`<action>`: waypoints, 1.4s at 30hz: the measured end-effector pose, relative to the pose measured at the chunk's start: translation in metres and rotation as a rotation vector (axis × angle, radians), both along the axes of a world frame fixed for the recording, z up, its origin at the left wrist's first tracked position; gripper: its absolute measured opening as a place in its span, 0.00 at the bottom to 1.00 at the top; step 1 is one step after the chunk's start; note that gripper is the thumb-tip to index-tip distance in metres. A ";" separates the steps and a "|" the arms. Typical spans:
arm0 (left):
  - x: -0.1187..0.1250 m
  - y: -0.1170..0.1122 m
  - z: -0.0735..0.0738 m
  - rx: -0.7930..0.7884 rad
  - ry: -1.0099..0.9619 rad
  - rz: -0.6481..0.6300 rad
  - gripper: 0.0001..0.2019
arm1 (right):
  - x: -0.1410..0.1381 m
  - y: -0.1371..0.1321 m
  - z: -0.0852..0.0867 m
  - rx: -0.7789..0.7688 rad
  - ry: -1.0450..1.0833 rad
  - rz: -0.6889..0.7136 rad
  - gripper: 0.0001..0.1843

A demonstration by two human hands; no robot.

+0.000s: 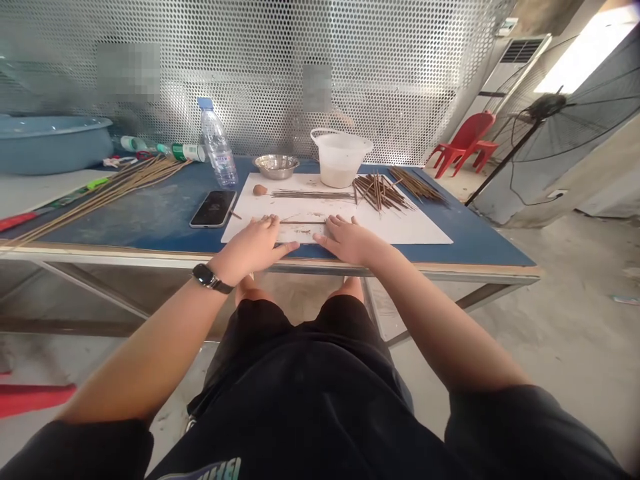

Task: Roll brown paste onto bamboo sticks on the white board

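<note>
A thin brown stick (303,223) lies crosswise on a white board (415,227). My left hand (257,240) rests flat over its left end, fingers stretched out and thumb pointing inward. Over the right end, my right hand (346,240) lies in the same way, palm down and open. Dark crumbs are scattered between the two hands. Just beyond them is a row of thin dark sticks (313,195), with a brown lump (260,190) at its left. A loose pile of short brown sticks (383,192) sits to the right.
Behind the sticks stand a metal bowl (276,167) and a white bucket (343,160). A phone (214,209), a plastic bottle (219,147), long canes (135,181) and a blue basin (50,143) are on the left. More sticks (419,184) lie at the right. A perforated metal panel (250,60) rises behind.
</note>
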State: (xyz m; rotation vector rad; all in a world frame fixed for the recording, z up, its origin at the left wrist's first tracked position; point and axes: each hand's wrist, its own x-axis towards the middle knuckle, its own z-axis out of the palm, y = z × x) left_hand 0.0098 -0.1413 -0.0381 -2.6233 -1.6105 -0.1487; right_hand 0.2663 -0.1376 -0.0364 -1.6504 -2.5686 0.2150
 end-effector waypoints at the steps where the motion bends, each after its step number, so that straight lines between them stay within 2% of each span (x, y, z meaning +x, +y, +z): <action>1: 0.002 0.007 0.000 -0.022 0.002 0.019 0.48 | -0.001 0.007 0.002 -0.005 0.000 -0.011 0.56; 4: 0.004 0.020 0.000 -0.084 0.024 0.067 0.48 | 0.000 0.019 0.004 -0.037 -0.023 -0.062 0.52; 6: 0.003 0.018 -0.001 -0.088 0.036 0.064 0.48 | 0.004 0.016 0.000 -0.050 -0.036 -0.077 0.52; 11: -0.007 -0.014 -0.004 -0.034 0.011 -0.009 0.48 | 0.020 -0.019 -0.011 -0.031 -0.009 -0.057 0.54; 14: -0.011 -0.025 -0.004 -0.016 -0.010 -0.036 0.47 | 0.022 -0.029 -0.013 -0.023 -0.007 -0.067 0.56; 17: -0.010 -0.017 -0.003 -0.008 -0.029 -0.017 0.46 | 0.017 -0.018 -0.012 -0.027 -0.002 -0.094 0.57; 21: -0.007 0.014 -0.002 -0.055 -0.005 0.036 0.45 | 0.005 0.011 -0.005 -0.020 0.016 -0.120 0.58; 24: -0.008 0.029 0.000 -0.104 0.007 0.065 0.45 | 0.001 0.022 -0.003 -0.033 -0.004 -0.139 0.58; 26: -0.013 0.028 0.000 -0.106 0.001 0.050 0.44 | 0.004 0.019 -0.004 -0.038 -0.009 -0.132 0.58; 30: -0.025 0.009 -0.001 -0.067 -0.031 -0.005 0.45 | 0.017 0.000 -0.013 -0.015 0.016 -0.084 0.58; 34: -0.020 -0.004 -0.003 -0.028 -0.031 -0.011 0.47 | 0.016 -0.012 -0.015 0.003 0.078 -0.023 0.62; 38: 0.001 0.004 -0.005 -0.039 -0.007 -0.005 0.48 | -0.007 -0.002 -0.010 0.002 0.068 0.033 0.63; 42: 0.015 0.022 0.000 -0.080 -0.007 0.054 0.49 | -0.024 0.021 -0.002 -0.018 0.016 -0.029 0.59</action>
